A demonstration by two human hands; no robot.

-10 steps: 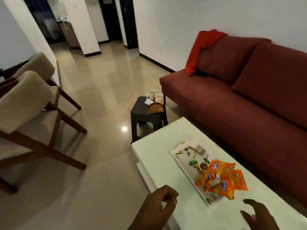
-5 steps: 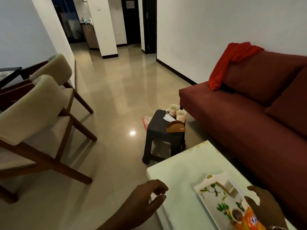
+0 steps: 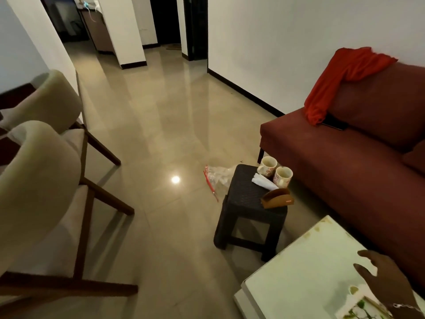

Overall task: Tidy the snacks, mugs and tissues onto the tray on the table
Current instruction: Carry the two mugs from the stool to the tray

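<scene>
the right hand [image 3: 388, 286] hovers over the white counter [image 3: 305, 272], its grip spread and holding nothing, just above the tray [image 3: 358, 307] at the corner. two mugs [image 3: 274, 170], tissues [image 3: 263, 183] and a wooden holder [image 3: 277, 199] sit on the dark stool [image 3: 248, 203] beside the sofa [image 3: 345, 166].

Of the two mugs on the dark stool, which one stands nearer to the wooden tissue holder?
The right mug, beside the white tissues; the other mug sits farther back on the stool from the holder.
</scene>
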